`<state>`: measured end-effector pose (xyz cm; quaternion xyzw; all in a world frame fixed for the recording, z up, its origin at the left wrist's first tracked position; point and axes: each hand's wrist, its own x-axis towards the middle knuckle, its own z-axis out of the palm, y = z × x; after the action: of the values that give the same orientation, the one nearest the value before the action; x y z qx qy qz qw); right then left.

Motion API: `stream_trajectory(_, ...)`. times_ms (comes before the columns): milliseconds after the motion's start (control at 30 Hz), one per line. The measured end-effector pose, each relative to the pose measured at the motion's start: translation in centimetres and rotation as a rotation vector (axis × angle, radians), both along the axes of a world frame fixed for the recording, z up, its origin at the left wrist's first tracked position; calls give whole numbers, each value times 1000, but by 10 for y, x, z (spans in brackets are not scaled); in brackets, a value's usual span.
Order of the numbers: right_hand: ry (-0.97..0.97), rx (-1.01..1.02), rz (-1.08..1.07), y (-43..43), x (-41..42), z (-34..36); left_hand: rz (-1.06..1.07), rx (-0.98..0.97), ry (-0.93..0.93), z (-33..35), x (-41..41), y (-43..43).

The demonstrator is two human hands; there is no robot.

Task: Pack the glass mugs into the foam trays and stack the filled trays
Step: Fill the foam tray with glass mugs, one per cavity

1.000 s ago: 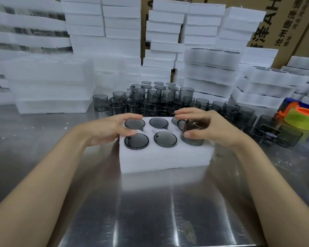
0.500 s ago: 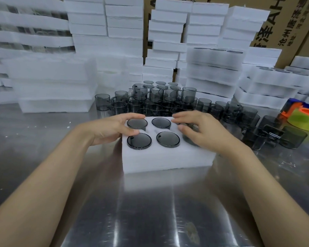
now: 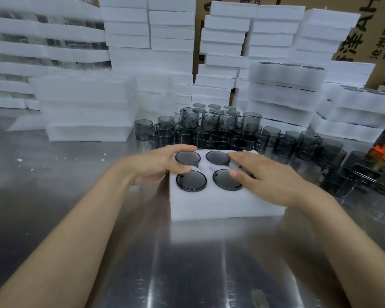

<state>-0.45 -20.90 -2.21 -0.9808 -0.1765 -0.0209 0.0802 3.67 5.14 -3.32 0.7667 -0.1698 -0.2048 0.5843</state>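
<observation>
White and blocky, the foam tray (image 3: 220, 203) sits in the middle of the steel surface (image 3: 187, 263). Its long axis runs left to right across the person. Smoky glass mugs (image 3: 191, 180) are seated base-up in its pockets. Four dark bases show; the two right-hand pockets are hidden under the right hand (image 3: 269, 178). That hand lies flat on top with its fingers (image 3: 242, 160) straight, pressing down and grasping nothing. The left hand (image 3: 156, 166) holds the tray's left end, thumb curled over the top between the two left mugs and forefinger bent round the far one.

With a hand at each short end, the tray looks full, though the covered pockets cannot be checked. The stack of filled trays (image 3: 285, 92) stands behind and to the right, nearer the right hand and beyond the loose mugs (image 3: 209, 127). A lift towards it would probably have to clear those.
</observation>
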Motion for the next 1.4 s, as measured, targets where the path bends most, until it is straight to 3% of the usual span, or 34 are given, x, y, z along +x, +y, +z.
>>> stream_trajectory(200,208,-116,55,4,4,7,45,-154,43,-12,3,-1)
stream_trajectory(333,207,-133,49,3,2,1,288,-499,118,-24,9,-8)
stream_trajectory(433,202,-134,60,0,7,-1,432,-582,113,-26,20,-10)
stream_trajectory(667,73,-13,68,2,13,-2,488,-443,-21,-28,25,-21)
stream_trajectory(867,77,436,-20,-11,20,-2,497,-359,-120,-33,30,-16)
stream_trajectory(933,73,393,-56,-16,18,-6,468,-295,-152,-35,33,-18)
stream_trajectory(1033,140,133,-93,-18,21,-11,472,-247,-207,-37,37,-22)
stream_trajectory(1100,166,118,-93,-19,26,-12,489,-250,-203,-37,37,-24)
stream_trajectory(1233,194,485,-69,-23,24,-16,501,-193,-212,-34,33,-25)
stream_trajectory(1300,177,630,-179,-26,24,-18,523,-17,-279,-31,34,-23)
stream_trajectory(1400,150,611,-270,-31,26,-19,655,507,-422,-26,29,-15)
